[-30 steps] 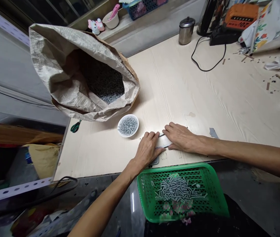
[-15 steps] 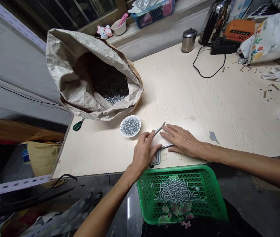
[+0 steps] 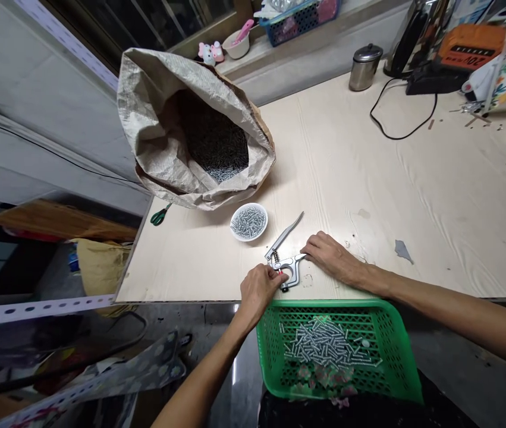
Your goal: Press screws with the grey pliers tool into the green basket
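A person's bare left forearm (image 3: 210,368) slanted up from the bottom of the view toward the right, the left wrist (image 3: 244,320) almost in line with it. The bare left grip (image 3: 258,291) showed its back, fingers bent, with thumb and fingertips closed in a pinch. From the right edge, the bare right forearm (image 3: 449,309) stretched inward at a shallower angle to the right wrist (image 3: 366,276). The bare right grip (image 3: 329,254) held its knuckles upward, fingers curled and tips tucked inward. The two grips faced each other, near but apart.
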A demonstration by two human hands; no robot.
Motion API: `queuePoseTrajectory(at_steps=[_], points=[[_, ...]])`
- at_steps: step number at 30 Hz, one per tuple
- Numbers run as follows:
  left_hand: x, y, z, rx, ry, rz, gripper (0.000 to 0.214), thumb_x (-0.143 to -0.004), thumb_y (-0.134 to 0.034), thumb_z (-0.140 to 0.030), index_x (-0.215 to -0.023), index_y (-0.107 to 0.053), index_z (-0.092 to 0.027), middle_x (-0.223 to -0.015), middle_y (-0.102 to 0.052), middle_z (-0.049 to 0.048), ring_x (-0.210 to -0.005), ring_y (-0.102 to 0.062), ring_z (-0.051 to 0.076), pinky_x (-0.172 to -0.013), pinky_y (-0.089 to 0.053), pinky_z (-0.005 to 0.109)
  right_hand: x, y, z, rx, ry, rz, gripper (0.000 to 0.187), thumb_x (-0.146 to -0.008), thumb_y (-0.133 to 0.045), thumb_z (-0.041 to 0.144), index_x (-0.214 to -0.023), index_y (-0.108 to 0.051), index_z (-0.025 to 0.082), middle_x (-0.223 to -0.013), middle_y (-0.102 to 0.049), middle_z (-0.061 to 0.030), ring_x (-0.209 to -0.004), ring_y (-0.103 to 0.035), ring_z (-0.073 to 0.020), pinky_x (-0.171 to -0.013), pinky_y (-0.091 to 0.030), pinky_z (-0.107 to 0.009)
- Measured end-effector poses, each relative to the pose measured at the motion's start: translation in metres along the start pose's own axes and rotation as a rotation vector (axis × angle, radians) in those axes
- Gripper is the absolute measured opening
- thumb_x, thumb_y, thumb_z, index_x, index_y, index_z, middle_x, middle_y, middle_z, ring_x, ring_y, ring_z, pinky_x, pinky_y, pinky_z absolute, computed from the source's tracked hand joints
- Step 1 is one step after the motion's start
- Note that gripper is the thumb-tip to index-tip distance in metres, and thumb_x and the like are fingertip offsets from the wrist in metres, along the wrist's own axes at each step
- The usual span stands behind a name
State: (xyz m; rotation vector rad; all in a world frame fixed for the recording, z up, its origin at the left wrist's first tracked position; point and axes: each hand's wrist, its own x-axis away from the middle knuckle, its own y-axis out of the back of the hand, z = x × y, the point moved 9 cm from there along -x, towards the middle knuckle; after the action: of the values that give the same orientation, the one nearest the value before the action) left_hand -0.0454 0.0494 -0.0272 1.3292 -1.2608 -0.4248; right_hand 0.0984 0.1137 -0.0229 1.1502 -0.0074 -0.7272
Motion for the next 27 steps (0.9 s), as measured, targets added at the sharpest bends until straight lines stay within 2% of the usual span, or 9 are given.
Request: queuePoseTrajectory(at_steps=[5, 9, 12, 14, 16, 18, 20, 23, 27], points=[[0.001, 0.016, -0.013, -0.264, -0.277, -0.121, 0.021, -0.086, -0.055, -0.024, -0.069, -0.063, -0.016, -0.078, -0.063, 0.0067, -0.077, -0.058, 0.020, -0.059, -0.035, 0.028, -0.002, 0.007, -0.015, 0.087, -0.047, -0.034, 0.024, -0.097, -0.041, 0.024, -0.089, -0.063, 0.017, -0.083, -0.060, -0.0063, -0.079, -0.046, -0.0190, -0.070, -0.034, -0.032], [0.047, 0.035, -0.027, -0.278, -0.453, -0.213, 0.023, -0.091, -0.048, -0.022, -0.075, -0.065, -0.016, -0.077, -0.062, 0.0052, -0.074, -0.057, 0.018, -0.060, -0.040, 0.028, -0.001, 0.016, -0.032, 0.086, -0.114, -0.069, 0.025, -0.097, -0.040, 0.025, -0.089, -0.062, 0.017, -0.084, -0.060, -0.0068, -0.079, -0.046, -0.0189, -0.069, -0.033, -0.032], [0.089, 0.039, -0.049, -0.165, -0.678, -0.141, 0.020, -0.091, -0.052, -0.028, -0.082, -0.066, -0.019, -0.076, -0.061, 0.0028, -0.071, -0.057, 0.016, -0.059, -0.043, 0.026, 0.000, 0.019, -0.035, 0.091, -0.128, -0.075, 0.025, -0.097, -0.038, 0.025, -0.089, -0.061, 0.018, -0.084, -0.060, -0.0066, -0.079, -0.047, -0.0193, -0.069, -0.033, -0.033], [0.093, 0.050, -0.056, -0.127, -0.731, -0.165, 0.018, -0.090, -0.054, -0.032, -0.092, -0.067, -0.020, -0.080, -0.063, 0.0030, -0.075, -0.058, 0.017, -0.060, -0.044, 0.026, 0.000, 0.019, -0.034, 0.098, -0.129, -0.084, 0.025, -0.097, -0.038, 0.024, -0.089, -0.061, 0.018, -0.083, -0.060, -0.0066, -0.079, -0.047, -0.0195, -0.069, -0.033, -0.032], [0.070, 0.073, -0.049, -0.148, -0.658, -0.307, 0.020, -0.092, -0.051, -0.030, -0.098, -0.067, -0.019, -0.085, -0.064, 0.0046, -0.078, -0.057, 0.018, -0.063, -0.045, 0.027, 0.000, 0.019, -0.033, 0.099, -0.124, -0.095, 0.024, -0.097, -0.038, 0.024, -0.090, -0.061, 0.018, -0.084, -0.060, -0.0067, -0.078, -0.047, -0.0196, -0.068, -0.034, -0.032], [0.030, 0.099, -0.033, -0.207, -0.495, -0.467, 0.021, -0.093, -0.049, -0.027, -0.096, -0.068, -0.018, -0.086, -0.065, 0.0059, -0.081, -0.056, 0.019, -0.065, -0.045, 0.028, 0.000, 0.018, -0.032, 0.106, -0.121, -0.102, 0.024, -0.097, -0.038, 0.023, -0.091, -0.061, 0.018, -0.084, -0.060, -0.0067, -0.078, -0.048, -0.0197, -0.068, -0.034, -0.032], [-0.012, 0.114, -0.018, -0.256, -0.373, -0.528, 0.018, -0.091, -0.052, -0.024, -0.092, -0.069, -0.018, -0.087, -0.066, 0.0065, -0.085, -0.056, 0.021, -0.068, -0.045, 0.029, 0.000, 0.017, -0.032, 0.118, -0.121, -0.107, 0.023, -0.096, -0.039, 0.023, -0.090, -0.061, 0.018, -0.084, -0.059, -0.0066, -0.078, -0.048, -0.0196, -0.068, -0.034, -0.032], [-0.055, 0.111, -0.014, -0.341, -0.345, -0.465, 0.018, -0.091, -0.053, -0.025, -0.090, -0.070, -0.021, -0.091, -0.066, 0.0060, -0.089, -0.055, 0.021, -0.068, -0.043, 0.028, 0.000, 0.016, -0.032, 0.139, -0.120, -0.110, 0.022, -0.096, -0.040, 0.022, -0.090, -0.061, 0.018, -0.083, -0.059, -0.0061, -0.077, -0.047, -0.0195, -0.068, -0.034, -0.032], [-0.071, 0.092, -0.019, -0.493, -0.349, -0.372, 0.024, -0.093, -0.047, -0.022, -0.087, -0.070, -0.020, -0.094, -0.065, 0.0081, -0.093, -0.054, 0.023, -0.063, -0.041, 0.029, -0.001, 0.014, -0.032, 0.190, -0.113, -0.109, 0.021, -0.095, -0.042, 0.021, -0.088, -0.061, 0.019, -0.082, -0.058, -0.0058, -0.077, -0.047, -0.0195, -0.068, -0.032, -0.032]])
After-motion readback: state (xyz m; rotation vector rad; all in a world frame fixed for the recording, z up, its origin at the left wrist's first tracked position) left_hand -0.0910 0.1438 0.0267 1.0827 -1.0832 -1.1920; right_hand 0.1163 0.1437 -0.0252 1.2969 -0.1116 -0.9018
